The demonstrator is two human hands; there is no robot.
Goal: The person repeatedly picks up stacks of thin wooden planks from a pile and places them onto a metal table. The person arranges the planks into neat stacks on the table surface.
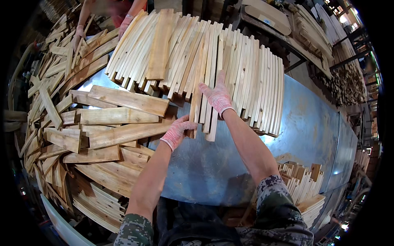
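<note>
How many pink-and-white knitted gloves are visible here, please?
4: on the person's left hand, right hand, and, upper left, a co-worker's hand and their other hand to its right.

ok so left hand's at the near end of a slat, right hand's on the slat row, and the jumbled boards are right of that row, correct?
Wrong side: the head view shows the jumbled boards left of the slat row. Left hand and right hand are as you said.
</note>
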